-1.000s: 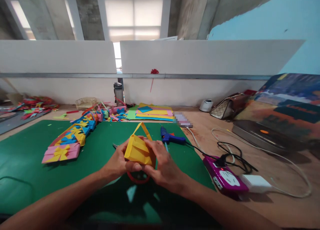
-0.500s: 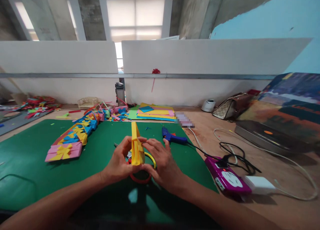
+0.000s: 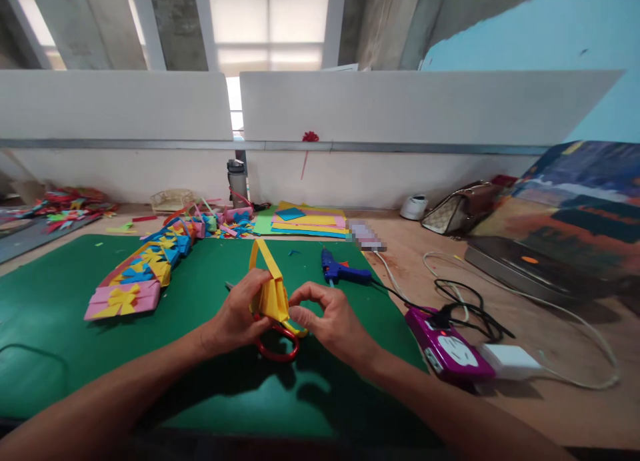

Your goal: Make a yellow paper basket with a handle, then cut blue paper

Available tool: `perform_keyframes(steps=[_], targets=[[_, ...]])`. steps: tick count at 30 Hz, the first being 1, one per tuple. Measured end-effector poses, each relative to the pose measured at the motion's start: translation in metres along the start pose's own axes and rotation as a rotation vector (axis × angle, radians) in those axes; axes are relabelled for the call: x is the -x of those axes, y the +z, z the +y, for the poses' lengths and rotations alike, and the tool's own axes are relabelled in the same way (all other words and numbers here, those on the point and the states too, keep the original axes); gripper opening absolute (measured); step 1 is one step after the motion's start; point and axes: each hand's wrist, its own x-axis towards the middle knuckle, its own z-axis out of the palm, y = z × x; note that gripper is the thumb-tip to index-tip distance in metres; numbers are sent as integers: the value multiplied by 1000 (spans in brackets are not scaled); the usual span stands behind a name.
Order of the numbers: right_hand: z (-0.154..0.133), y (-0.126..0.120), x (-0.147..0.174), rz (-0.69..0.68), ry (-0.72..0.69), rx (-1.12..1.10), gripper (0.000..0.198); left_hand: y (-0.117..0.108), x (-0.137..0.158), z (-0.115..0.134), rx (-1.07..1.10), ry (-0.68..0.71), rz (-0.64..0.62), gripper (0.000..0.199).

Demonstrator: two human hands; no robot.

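A small yellow paper bag with a strip handle is held up over the green mat. My left hand grips its left side, thumb below and fingers behind. At the bag's right edge my right hand has its thumb and bent forefinger closed in a pinch. Beneath the bag lie scissors with red handles, partly covered by the bag and my left hand. A yellow ring-like piece shows beside them. The blue glue gun rests on the mat to the right.
Finished paper bags with bows stand in a row at left. Coloured paper sheets and scraps lie at the back, near a bottle. A purple power strip with cords sits at right, before a dark case.
The yellow bag has turned, so its handle and side now show more. My right hand has drawn back from around the bag to its right edge, fingers more curled.
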Motion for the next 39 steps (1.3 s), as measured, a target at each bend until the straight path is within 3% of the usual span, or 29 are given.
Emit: perform_keyframes(steps=[8, 15, 20, 24, 39], targets=[[2, 3, -5, -61, 121, -93, 7, 4, 1, 7, 10, 20, -113, 40], [-1, 0, 0, 64, -20, -6, 5, 2, -1, 6, 75, 100, -115, 41], [-1, 2, 2, -40, 13, -13, 23, -2, -1, 10, 86, -1, -153, 41], [1, 4, 1, -94, 44, -50, 24, -2, -1, 13, 79, -60, -184, 47], [2, 8, 1, -153, 148, -301, 22, 11, 5, 6, 73, -11, -135, 43]])
